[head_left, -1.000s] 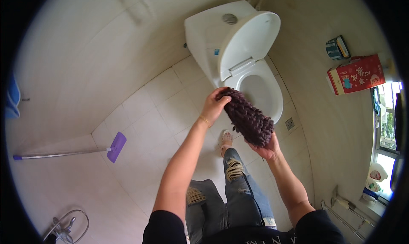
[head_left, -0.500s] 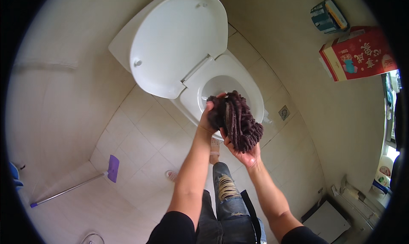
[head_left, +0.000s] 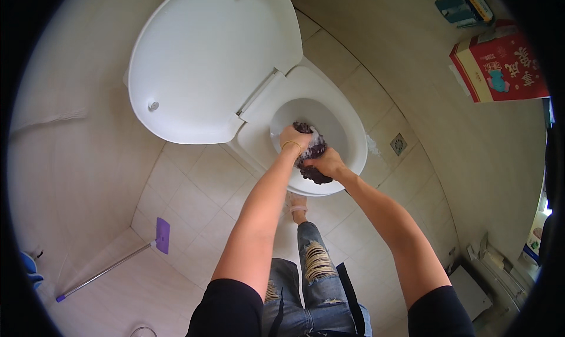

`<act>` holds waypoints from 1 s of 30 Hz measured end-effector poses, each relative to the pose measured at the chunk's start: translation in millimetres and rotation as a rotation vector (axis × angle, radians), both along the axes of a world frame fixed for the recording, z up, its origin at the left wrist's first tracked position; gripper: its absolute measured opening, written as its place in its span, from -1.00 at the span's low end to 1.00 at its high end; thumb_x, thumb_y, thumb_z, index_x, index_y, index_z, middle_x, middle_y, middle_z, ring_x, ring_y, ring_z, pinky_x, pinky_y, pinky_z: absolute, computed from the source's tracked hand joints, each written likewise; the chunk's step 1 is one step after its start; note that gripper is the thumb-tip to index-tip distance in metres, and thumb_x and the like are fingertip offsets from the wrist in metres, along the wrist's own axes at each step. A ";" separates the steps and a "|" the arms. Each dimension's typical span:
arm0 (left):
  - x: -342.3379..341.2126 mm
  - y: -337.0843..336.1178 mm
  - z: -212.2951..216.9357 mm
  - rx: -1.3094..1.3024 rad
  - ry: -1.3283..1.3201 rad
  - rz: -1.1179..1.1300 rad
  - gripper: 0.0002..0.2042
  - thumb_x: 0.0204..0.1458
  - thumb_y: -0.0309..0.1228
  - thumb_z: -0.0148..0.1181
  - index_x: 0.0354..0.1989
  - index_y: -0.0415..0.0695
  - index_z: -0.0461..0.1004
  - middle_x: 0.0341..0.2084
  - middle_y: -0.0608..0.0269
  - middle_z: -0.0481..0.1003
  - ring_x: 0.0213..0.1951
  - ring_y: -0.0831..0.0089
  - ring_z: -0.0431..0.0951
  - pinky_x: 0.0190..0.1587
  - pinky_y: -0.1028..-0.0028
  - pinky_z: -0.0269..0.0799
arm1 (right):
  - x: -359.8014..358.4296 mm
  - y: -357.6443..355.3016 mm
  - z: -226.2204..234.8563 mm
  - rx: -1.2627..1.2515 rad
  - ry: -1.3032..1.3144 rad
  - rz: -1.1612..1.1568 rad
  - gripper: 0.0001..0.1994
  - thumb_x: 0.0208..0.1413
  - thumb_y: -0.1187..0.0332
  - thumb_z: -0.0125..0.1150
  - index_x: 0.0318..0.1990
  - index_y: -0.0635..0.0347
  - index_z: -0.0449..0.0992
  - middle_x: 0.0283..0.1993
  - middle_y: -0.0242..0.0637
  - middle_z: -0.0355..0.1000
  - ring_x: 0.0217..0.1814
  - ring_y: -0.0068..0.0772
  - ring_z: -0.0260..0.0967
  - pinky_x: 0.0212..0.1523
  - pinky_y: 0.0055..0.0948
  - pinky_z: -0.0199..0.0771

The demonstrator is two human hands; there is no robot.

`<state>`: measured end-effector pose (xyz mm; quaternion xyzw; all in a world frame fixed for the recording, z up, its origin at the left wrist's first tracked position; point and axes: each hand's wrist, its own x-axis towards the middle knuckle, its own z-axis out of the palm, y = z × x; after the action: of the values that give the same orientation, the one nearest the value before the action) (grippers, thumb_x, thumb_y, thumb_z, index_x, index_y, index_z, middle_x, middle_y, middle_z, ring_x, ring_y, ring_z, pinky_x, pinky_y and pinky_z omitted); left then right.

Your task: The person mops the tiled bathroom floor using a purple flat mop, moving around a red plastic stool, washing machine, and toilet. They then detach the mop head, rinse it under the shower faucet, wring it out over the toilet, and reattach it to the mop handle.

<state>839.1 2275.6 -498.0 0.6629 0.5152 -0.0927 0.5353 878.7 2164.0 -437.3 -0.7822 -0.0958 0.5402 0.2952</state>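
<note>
Over the bowl of a white toilet [head_left: 353, 151], both hands grip a wet, dark brown shaggy mop cloth [head_left: 316, 176], bunched and twisted between them. My left hand [head_left: 296, 138] is closed round its far end. Just nearer and to the right, my right hand [head_left: 327, 163] clenches the nearer end, a dark tuft hanging below it. Whitish water or suds show along the cloth between the hands. Much of the cloth is hidden in my fingers. The toilet lid [head_left: 215, 66] stands raised behind, up and to the left.
At left, a purple scraper [head_left: 162, 236] with a long metal handle leans. A square floor drain [head_left: 398, 143] lies right of the toilet, beside a wet patch. High on the right are a red box [head_left: 500, 69] and a green pack [head_left: 459, 5]. My foot [head_left: 298, 208] stands before the toilet.
The cloth has gone from a loose, folded bundle resting in both hands to a tightly squeezed twist lower over the bowl. The view has shifted, with the toilet lid appearing larger.
</note>
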 end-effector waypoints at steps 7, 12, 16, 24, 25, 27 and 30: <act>10.9 10.9 13.2 0.233 0.217 -0.190 -0.57 -0.35 -0.20 0.18 -0.33 -0.29 0.41 -0.37 -0.02 0.45 -0.29 0.11 0.45 -0.20 0.35 0.37 | 6.8 11.3 22.5 -0.007 -0.083 0.127 -0.42 -0.41 0.10 0.32 -0.27 0.40 0.36 -0.34 -0.17 0.41 -0.31 -0.37 0.38 -0.26 -0.46 0.37; 1.2 53.1 88.0 -0.982 -0.285 0.137 -0.41 -0.02 0.07 -0.23 -0.06 -0.26 0.23 -0.11 0.06 0.32 -0.10 0.25 0.36 -0.04 0.29 0.25 | -0.5 -40.4 37.9 0.449 0.845 -0.794 -0.59 -0.12 0.15 0.08 -0.14 0.22 0.31 -0.32 -0.17 0.37 -0.37 -0.32 0.35 -0.41 -0.41 0.36; -34.8 56.3 98.3 -1.362 -0.872 0.247 -0.17 -0.18 0.33 -0.41 0.09 -0.17 0.03 0.02 -0.01 0.15 0.05 0.17 0.18 0.07 0.21 0.08 | -37.7 -26.2 99.3 0.689 1.695 -0.986 -0.54 -0.17 0.06 0.07 -0.15 0.18 0.30 -0.33 -0.14 0.32 -0.51 -0.17 0.23 -0.57 -0.45 0.23; -10.9 -29.6 140.0 -1.563 -1.792 0.395 -0.12 -0.42 0.30 0.03 0.14 0.15 0.00 0.12 0.18 -0.02 0.14 -0.18 -0.23 -0.01 -0.25 -0.10 | -99.3 11.4 123.6 1.231 2.392 -1.283 -0.48 -0.33 0.04 0.21 -0.30 0.26 0.25 -0.41 -0.34 0.22 -0.56 -0.57 0.15 -0.64 -0.63 0.07; -20.6 -16.0 146.2 -1.539 -1.785 0.279 -0.17 -0.39 0.18 0.15 0.12 0.10 0.05 0.03 0.13 0.10 0.11 -0.08 -0.05 0.03 -0.14 -0.03 | -94.6 9.8 133.2 1.089 2.345 -1.265 -0.46 -0.32 0.03 0.19 -0.27 0.27 0.22 -0.34 -0.28 0.20 -0.49 -0.54 0.15 -0.58 -0.60 0.08; -29.7 -4.0 149.9 -1.477 -1.525 0.306 -0.32 -0.33 0.01 0.18 0.01 0.01 0.13 -0.08 0.12 0.19 0.00 0.07 0.13 0.00 0.01 0.09 | -70.3 1.8 147.7 1.044 2.052 -1.147 -0.33 -0.31 -0.03 0.23 -0.10 0.25 0.18 -0.16 -0.14 0.19 -0.36 -0.39 0.21 -0.44 -0.51 0.21; -43.5 16.4 155.5 -1.354 -1.144 0.265 -0.51 -0.29 -0.23 0.22 -0.14 -0.09 0.23 -0.21 0.13 0.29 -0.14 0.24 0.32 -0.05 0.21 0.23 | -61.1 -10.3 151.7 0.830 1.503 -1.014 -0.28 -0.30 0.06 0.30 0.00 0.24 0.14 -0.20 -0.07 0.29 -0.25 -0.18 0.32 -0.26 -0.32 0.41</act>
<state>795.7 2292.1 -342.5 0.0849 0.0767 0.0304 0.9930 817.6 2153.7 -285.6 -0.0204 0.2801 0.6290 0.7249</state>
